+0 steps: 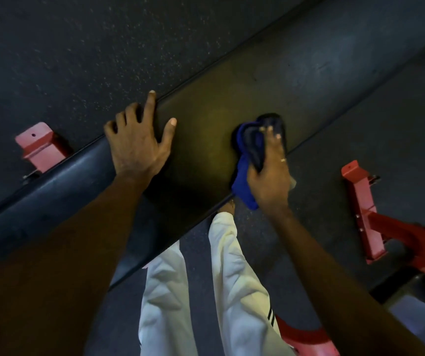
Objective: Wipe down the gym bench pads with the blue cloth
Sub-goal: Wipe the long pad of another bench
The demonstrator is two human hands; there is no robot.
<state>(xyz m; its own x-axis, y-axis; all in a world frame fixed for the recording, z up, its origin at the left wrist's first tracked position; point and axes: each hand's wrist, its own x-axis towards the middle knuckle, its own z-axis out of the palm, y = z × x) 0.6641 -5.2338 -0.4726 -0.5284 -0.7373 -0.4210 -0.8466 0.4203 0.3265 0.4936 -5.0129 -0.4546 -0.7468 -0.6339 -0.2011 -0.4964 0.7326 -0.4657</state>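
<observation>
My flat left hand steadies the bench pad; my right hand grips the blue cloth. I should press firmly.

1. The bench pad in front of you is one long, dark cushion with a smooth cover and rounded edges. It runs diagonally from lower left to upper right.
2. The blue cloth is bunched into a wad, deep blue with darker folds. It sits on the pad's near edge, and its lower end hangs over that edge toward you.
3. Your right hand grips the cloth from above against the pad. Your left hand rests spread on the pad's far edge, well apart from the cloth.
</observation>
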